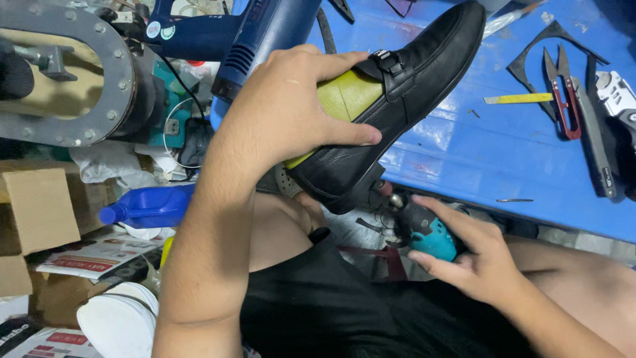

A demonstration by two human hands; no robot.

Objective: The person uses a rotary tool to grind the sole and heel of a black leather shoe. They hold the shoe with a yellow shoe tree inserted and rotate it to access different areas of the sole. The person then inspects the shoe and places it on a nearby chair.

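Note:
My left hand (pixel 291 113) grips a black leather loafer (pixel 404 99) around its opening, where a yellow-green shoe last (pixel 344 96) fills the inside. The shoe lies tilted, toe pointing up and to the right over the blue workbench (pixel 477 152), heel near my lap. My right hand (pixel 470 255) holds a small teal and black power tool (pixel 424 229) just below the heel; its metal tip sits close to the heel's edge.
Red-handled thread snips (pixel 563 99), a yellow strip (pixel 517 99) and black leather offcuts lie on the bench at right. A blue heat gun (pixel 258 33) and a grey round machine (pixel 73 73) stand at upper left. A blue bottle (pixel 149 207), cardboard boxes and papers crowd the floor at left.

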